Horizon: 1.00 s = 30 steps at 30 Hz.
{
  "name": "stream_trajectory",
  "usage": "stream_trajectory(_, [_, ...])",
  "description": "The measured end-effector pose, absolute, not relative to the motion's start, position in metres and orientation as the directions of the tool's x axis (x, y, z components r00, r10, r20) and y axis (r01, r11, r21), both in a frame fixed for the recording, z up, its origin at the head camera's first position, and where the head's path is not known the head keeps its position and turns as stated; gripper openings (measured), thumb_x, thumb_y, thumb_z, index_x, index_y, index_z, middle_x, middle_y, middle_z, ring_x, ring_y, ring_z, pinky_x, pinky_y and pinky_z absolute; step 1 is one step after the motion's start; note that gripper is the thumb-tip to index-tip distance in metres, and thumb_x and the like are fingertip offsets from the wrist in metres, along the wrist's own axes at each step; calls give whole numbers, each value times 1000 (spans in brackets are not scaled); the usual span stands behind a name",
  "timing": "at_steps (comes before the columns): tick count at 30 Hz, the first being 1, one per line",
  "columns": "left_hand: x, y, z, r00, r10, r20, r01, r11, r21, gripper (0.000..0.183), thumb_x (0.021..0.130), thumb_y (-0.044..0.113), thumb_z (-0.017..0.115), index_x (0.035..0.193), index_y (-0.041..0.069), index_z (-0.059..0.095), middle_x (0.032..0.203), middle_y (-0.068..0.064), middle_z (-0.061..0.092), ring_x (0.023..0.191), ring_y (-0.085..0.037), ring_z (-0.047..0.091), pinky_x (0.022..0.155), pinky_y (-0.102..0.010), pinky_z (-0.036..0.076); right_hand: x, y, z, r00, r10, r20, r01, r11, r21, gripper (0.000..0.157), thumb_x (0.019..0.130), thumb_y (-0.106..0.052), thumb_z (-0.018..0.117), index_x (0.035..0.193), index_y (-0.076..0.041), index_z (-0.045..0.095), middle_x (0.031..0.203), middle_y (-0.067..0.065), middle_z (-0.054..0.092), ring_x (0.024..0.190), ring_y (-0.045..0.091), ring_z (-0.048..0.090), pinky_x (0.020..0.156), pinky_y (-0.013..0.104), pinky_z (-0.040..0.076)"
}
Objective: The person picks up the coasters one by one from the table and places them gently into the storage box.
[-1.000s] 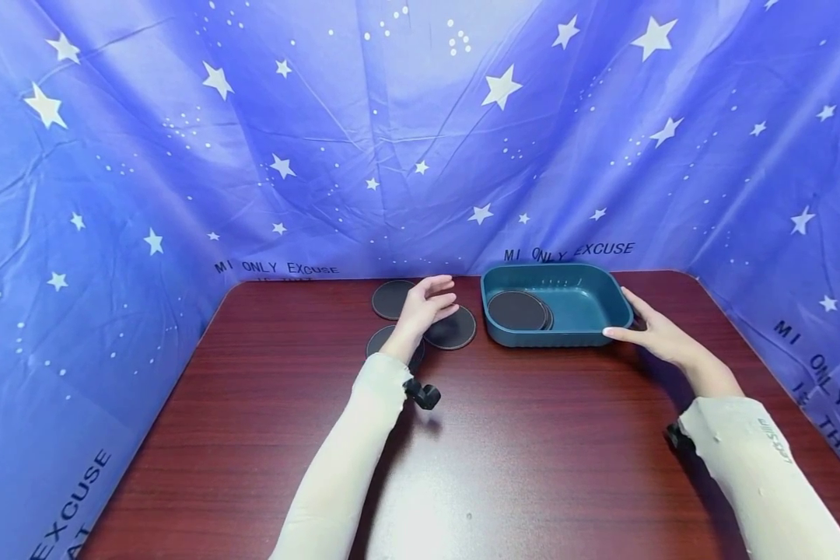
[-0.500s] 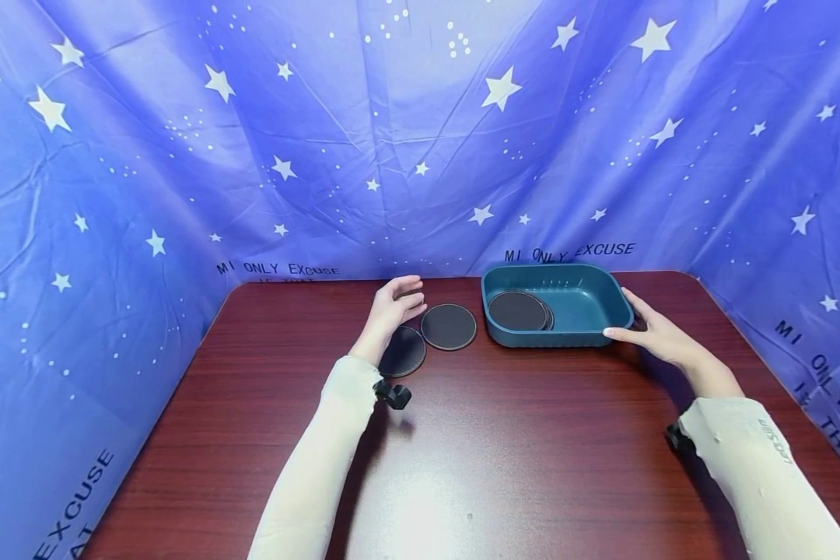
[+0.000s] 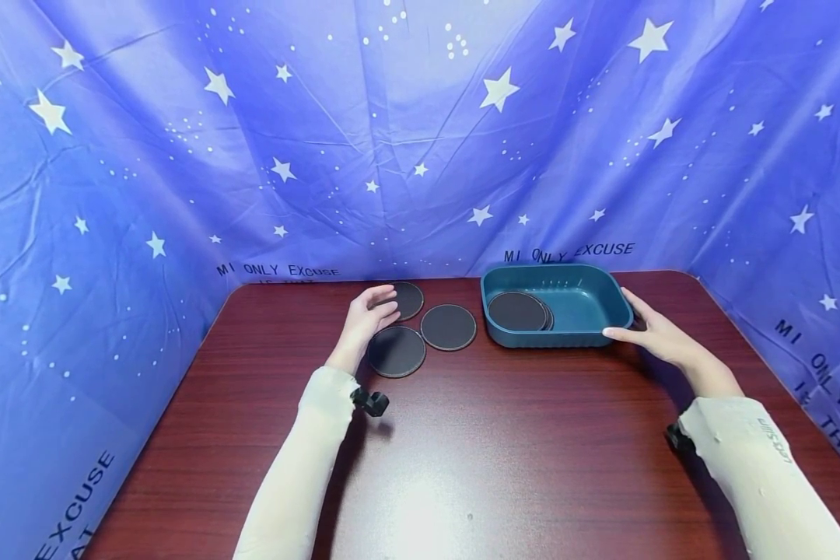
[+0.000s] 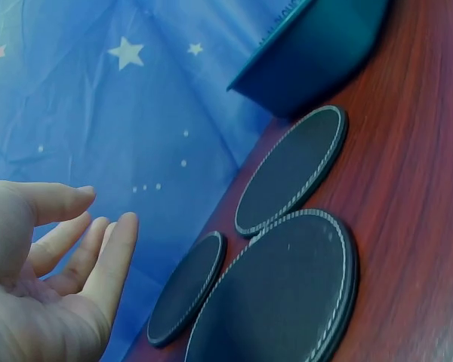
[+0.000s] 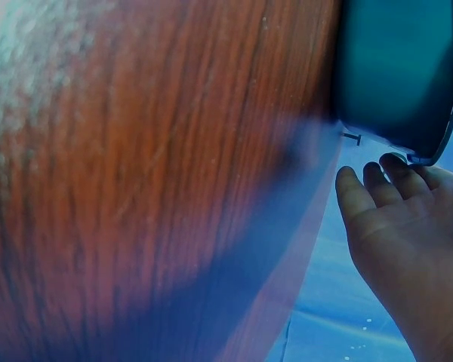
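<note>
Three round black coasters with pale stitched edges lie flat on the table: a back one [image 3: 409, 301], a front one [image 3: 397, 352] and a right one [image 3: 449, 327]. My left hand [image 3: 362, 327] hovers at their left side, partly covering the back coaster in the head view. In the left wrist view its loosely bent fingers [image 4: 112, 268] hold nothing. My right hand [image 3: 661, 339] grips the right front corner of a teal plastic bin [image 3: 582, 305], thumb on the front rim, fingers along the right wall [image 5: 404, 68]. A small stack of coasters [image 3: 518, 311] lies inside the bin's left end.
The dark red wood-grain table [image 3: 462, 451] ends at the back against a blue star-printed curtain [image 3: 420, 124], which also hangs along both sides. The bin stands near the back edge, right of the loose coasters.
My left hand has moved left, from over the right coaster to the left side of the group, uncovering the front coaster. My right hand and the bin have stayed put.
</note>
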State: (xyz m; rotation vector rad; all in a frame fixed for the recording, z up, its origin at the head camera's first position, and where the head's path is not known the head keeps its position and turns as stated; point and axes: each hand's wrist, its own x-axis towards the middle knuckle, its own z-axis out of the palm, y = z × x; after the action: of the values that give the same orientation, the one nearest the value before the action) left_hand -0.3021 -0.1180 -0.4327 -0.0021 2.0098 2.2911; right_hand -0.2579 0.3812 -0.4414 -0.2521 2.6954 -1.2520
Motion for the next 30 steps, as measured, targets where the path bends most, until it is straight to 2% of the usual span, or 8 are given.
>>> stream_trajectory(2, [-302, -123, -435, -996, 66, -67, -75, -127, 989, 48, 95, -10, 53, 143, -8, 44, 148, -29, 44, 101, -12, 65, 98, -32, 57, -258, 381, -441, -973, -219, -71, -88, 640, -764, 95, 98, -25, 63, 160, -13, -8, 163, 31, 9, 141, 53, 27, 112, 67, 30])
stream_trajectory(7, [-299, -134, -441, -996, 46, -82, -86, -110, 990, 50, 95, -8, 54, 144, -9, 42, 148, -28, 46, 119, -27, 59, 103, -35, 54, -258, 382, -441, -973, -219, -75, -85, 639, -765, 95, 98, -25, 63, 160, -12, -8, 163, 32, 9, 142, 54, 26, 112, 68, 30])
stream_trajectory(9, [-298, -138, -443, -996, 35, -87, -90, -95, 991, 50, 95, -8, 55, 143, -8, 44, 147, -28, 47, 119, -27, 59, 104, -35, 53, -258, 382, -442, -973, -219, -76, -83, 635, -768, 96, 98, -25, 63, 160, -12, -9, 162, 32, 8, 141, 55, 26, 110, 72, 28])
stream_trajectory(16, [-294, -147, -450, -995, 15, -98, -99, -47, 994, 48, 96, -6, 54, 143, -7, 44, 146, -28, 48, 132, -34, 51, 107, -34, 51, -258, 381, -441, -973, -221, -72, -87, 631, -771, 95, 98, -24, 63, 160, -12, -9, 162, 32, 9, 141, 54, 27, 110, 71, 28])
stream_trajectory(30, [-290, -158, -462, -994, 3, -107, -107, -24, 994, 46, 96, -4, 55, 142, -7, 47, 144, -28, 51, 130, -32, 52, 114, -43, 45, -257, 381, -440, -972, -221, -77, -82, 630, -772, 95, 98, -25, 63, 160, -12, -9, 162, 32, 9, 141, 55, 26, 111, 72, 27])
